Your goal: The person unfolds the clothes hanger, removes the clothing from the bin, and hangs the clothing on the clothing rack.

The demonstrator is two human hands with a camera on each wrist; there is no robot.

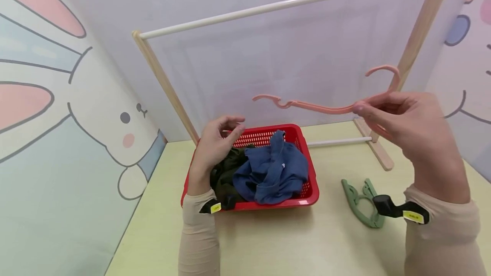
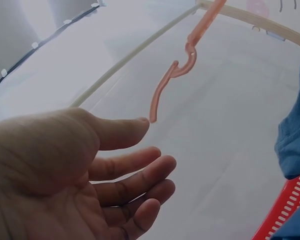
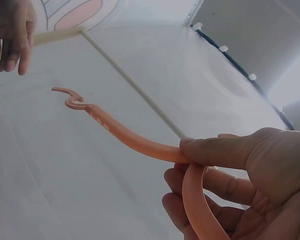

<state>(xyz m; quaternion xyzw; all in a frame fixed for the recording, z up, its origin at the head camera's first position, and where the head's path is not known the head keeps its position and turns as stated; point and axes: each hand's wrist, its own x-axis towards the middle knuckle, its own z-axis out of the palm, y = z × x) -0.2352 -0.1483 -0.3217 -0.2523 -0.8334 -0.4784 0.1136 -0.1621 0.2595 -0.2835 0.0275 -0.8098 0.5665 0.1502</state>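
My right hand (image 1: 412, 120) grips a pink plastic hanger (image 1: 326, 109) near its middle, thumb on one side and fingers behind. One arm of the hanger reaches left through the air, and its hook rises above the hand. In the right wrist view a second arm of the hanger (image 3: 202, 205) bends down past the fingers. My left hand (image 1: 215, 144) is held over the left side of a red basket (image 1: 307, 201), fingers relaxed and holding nothing. Inside the basket lie a blue garment (image 1: 276, 169) and a dark green garment (image 1: 226, 178).
A folded green hanger (image 1: 364, 203) lies on the table to the right of the basket. Behind stands a wooden rack with a white rail (image 1: 291, 2), its right foot (image 1: 377, 150) on the table. Walls with rabbit drawings close in the left and right sides.
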